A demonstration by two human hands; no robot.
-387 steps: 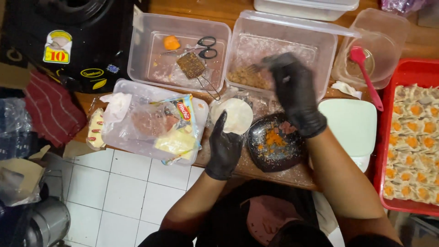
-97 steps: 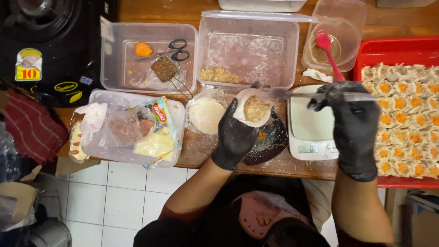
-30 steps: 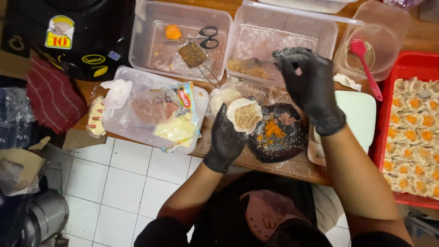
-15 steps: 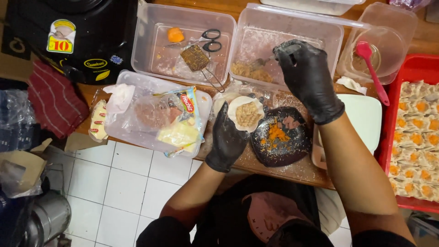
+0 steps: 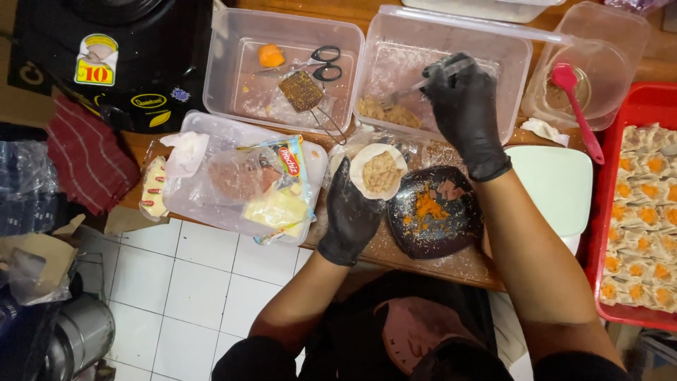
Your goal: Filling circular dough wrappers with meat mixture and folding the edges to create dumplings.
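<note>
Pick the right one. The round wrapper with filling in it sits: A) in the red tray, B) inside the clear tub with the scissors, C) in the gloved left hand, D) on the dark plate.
C: the wrapper rests on the left hand, raised beside the dark plate.

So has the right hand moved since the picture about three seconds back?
Yes. The right hand went from above the pale green board up and left, over the clear filling container.
</note>
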